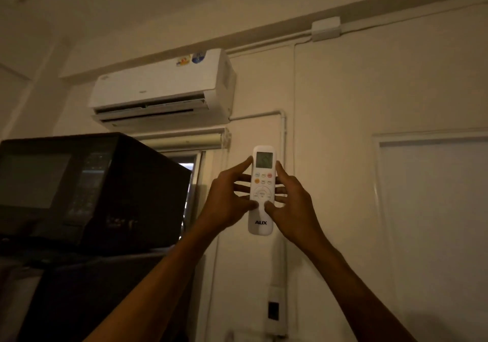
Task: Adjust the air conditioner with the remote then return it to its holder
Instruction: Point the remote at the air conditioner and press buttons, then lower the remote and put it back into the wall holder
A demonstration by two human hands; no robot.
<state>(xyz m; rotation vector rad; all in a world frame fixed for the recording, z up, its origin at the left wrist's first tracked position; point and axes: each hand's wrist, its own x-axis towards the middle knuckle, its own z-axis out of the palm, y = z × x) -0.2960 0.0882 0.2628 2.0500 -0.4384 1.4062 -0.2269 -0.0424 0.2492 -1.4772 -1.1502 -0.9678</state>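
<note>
Dim, cream-coloured walls fill the view, with a white air conditioner point(163, 91) mounted high on the far wall, its lower flap hanging open. Below it and to the left, a dark microwave point(87, 191) sits on top of a dark cabinet. At mid-height, right of the microwave, both arms reach up and forward to a white remote point(262, 191), which stands upright against the wall with its small screen at the top and the letters AUX near its bottom end. Whether it sits in a holder cannot be told, since none shows behind it. The left hand point(227, 201) closes on the remote's left edge: its index finger reaches up beside the screen, the other fingers point(241, 187) curl in behind the body, and the thumb presses the front just under the round button pad. The right hand point(293, 204) mirrors it on the right edge, index finger up alongside the screen, thumb on the front close beside the left thumb. A white pipe runs down the wall under the remote.
</note>
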